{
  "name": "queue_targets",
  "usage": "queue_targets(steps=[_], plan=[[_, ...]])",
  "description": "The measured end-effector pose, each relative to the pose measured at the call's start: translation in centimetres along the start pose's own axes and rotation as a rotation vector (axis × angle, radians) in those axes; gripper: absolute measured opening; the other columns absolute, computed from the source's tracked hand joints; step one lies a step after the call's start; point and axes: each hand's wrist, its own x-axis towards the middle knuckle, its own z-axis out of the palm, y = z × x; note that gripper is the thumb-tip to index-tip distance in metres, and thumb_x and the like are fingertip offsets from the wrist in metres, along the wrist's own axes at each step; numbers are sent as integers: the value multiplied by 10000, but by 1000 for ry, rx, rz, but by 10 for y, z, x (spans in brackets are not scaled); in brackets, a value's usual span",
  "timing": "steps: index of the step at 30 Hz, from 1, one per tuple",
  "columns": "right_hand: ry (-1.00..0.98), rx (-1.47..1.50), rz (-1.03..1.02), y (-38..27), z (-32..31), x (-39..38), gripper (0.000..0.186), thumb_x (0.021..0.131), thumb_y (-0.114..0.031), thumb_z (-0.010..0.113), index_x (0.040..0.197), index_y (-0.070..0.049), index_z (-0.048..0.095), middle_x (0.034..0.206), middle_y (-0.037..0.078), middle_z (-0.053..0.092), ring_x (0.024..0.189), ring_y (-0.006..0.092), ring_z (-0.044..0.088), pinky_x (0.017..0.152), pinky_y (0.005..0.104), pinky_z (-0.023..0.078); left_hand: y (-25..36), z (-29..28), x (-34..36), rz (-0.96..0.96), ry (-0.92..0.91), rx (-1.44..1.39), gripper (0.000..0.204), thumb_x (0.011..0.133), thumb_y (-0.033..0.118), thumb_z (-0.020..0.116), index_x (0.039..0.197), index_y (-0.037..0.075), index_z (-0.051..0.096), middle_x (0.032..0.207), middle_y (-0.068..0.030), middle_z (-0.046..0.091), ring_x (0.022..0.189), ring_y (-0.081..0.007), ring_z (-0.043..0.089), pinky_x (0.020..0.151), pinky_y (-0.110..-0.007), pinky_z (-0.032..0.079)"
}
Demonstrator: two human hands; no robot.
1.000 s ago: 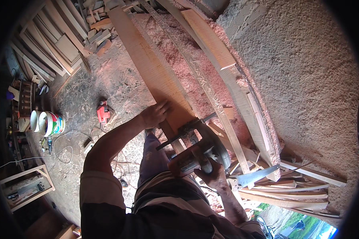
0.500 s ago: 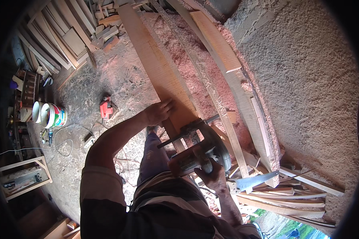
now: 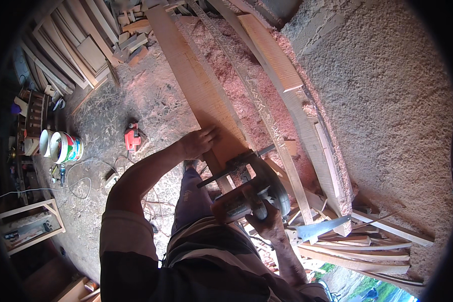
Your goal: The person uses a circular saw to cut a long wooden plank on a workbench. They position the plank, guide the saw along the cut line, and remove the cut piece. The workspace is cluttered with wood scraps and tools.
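Note:
A long, wide wooden board runs from the far end toward me. My left hand grips its left edge, the fingers over the top face; the thumb is hard to see. On the board's near end rests a circular saw with a dark body and a rod sticking out on both sides. My right hand is wrapped round the saw's rear handle. The blade and the place where it meets the wood are hidden under the saw.
A handsaw lies on stacked offcuts at the right. Long planks lie over pink shavings beside the board. On the floor to the left are a red power tool, white buckets, a cable and an open wooden frame.

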Motion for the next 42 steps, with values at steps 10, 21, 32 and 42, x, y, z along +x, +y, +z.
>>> queue_targets(steps=[10, 21, 32, 42], plan=[[24, -11, 10, 0, 4, 11, 559, 787, -120, 795, 1301, -2, 610, 1066, 210, 728, 1021, 345, 721, 855, 422, 558, -10, 15, -1, 16, 12, -118, 973, 692, 416, 746, 1474, -65, 422, 1510, -128, 495, 1462, -271, 399, 1274, -407, 252], [-20, 25, -4, -13, 4, 36, 613, 796, -97, 790, 1360, 18, 578, 1099, 206, 729, 1048, 301, 715, 888, 407, 550, -37, 17, -8, -81, 70, -211, 998, 683, 400, 803, 1498, -16, 406, 1578, -186, 387, 1488, -323, 348, 1236, -429, 310], [-35, 16, 10, -24, 10, 63, 689, 795, -107, 797, 1421, 2, 531, 1125, 224, 727, 1073, 310, 716, 897, 402, 555, -63, 13, -13, -389, 4, -140, 875, 737, 415, 796, 1428, -23, 485, 1467, -238, 453, 1383, -419, 429, 1200, -591, 271], [-32, 20, -19, -36, 16, 90, 691, 798, -124, 790, 1426, -9, 525, 1106, 235, 731, 1061, 335, 723, 887, 416, 568, -80, 41, -25, -275, 81, -123, 1074, 617, 428, 879, 1498, 21, 420, 1512, -153, 445, 1406, -353, 426, 1220, -533, 271]])
